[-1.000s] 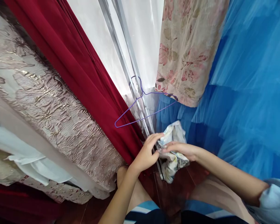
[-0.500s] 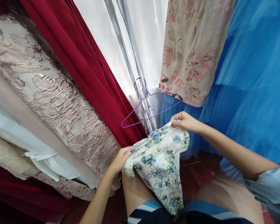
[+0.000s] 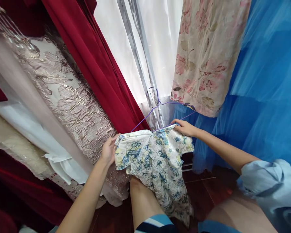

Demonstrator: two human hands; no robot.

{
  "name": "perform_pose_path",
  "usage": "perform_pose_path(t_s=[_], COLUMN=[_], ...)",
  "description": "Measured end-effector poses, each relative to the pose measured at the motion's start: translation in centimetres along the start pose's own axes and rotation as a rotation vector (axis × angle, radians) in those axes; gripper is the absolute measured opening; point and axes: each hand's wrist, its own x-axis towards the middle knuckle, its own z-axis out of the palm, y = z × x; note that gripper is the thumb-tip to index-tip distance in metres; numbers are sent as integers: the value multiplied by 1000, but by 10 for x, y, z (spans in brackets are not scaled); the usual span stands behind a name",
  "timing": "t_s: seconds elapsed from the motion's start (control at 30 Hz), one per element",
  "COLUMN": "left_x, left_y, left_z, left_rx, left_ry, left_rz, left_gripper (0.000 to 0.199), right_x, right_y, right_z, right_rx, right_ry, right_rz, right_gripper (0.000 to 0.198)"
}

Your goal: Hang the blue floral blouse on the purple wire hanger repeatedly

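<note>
A small white dress with blue and yellow flowers (image 3: 157, 161) hangs spread between my hands, its short sleeves out to both sides. My left hand (image 3: 109, 150) is closed on its left shoulder edge. At the upper right of the neckline, my right hand (image 3: 184, 127) pinches the fabric. Just behind the dress, a purple wire hanger (image 3: 145, 117) hangs by its hook at a metal pole. The dress's top edge hides the hanger's lower bar. I cannot tell whether any of the hanger is inside the dress.
Dark red cloth (image 3: 99, 74) and a pink metallic-patterned garment (image 3: 82, 106) hang at the left. Metal poles (image 3: 138, 61) stand before white cloth (image 3: 162, 42). To the right hang a beige floral garment (image 3: 206, 61) and blue tulle (image 3: 266, 87). Reddish tiles (image 3: 206, 191) cover the floor.
The dress has been unfolded wider and now overlaps the hanger's lower part. My left hand has moved left and up, away from my right hand. The view has shifted slightly.
</note>
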Motion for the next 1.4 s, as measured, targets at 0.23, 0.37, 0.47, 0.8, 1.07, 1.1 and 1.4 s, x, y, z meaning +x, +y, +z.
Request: perform_pose_path(t_s=[0.23, 0.37, 0.47, 0.8, 1.07, 1.1, 1.4], left_x=[46, 72, 78, 18, 18, 17, 14], left_y=[4, 1, 1, 6, -7, -6, -2], left_z=[23, 56, 75, 95, 100, 101, 100], left_rx=[60, 266, 367, 1298, 1236, 1240, 1353], left_ry=[-167, -150, -104, 32, -42, -42, -17], left_rz=[129, 220, 254, 538, 577, 574, 574], left_gripper=[21, 28, 32, 30, 36, 36, 36], right_x=[-27, -36, -43, -63, -61, -62, -101], right_y=[-4, -9, -17, -29, 4, 5, -1], right_z=[2, 8, 12, -6, -43, -44, -52], right_rx=[50, 150, 143, -184, -176, -142, -253], right_ry=[-54, -60, -57, 335, 812, 818, 437], right_rz=[-131, -148, -163, -144, -131, -111, -189], right_gripper=[18, 28, 26, 40, 75, 75, 85])
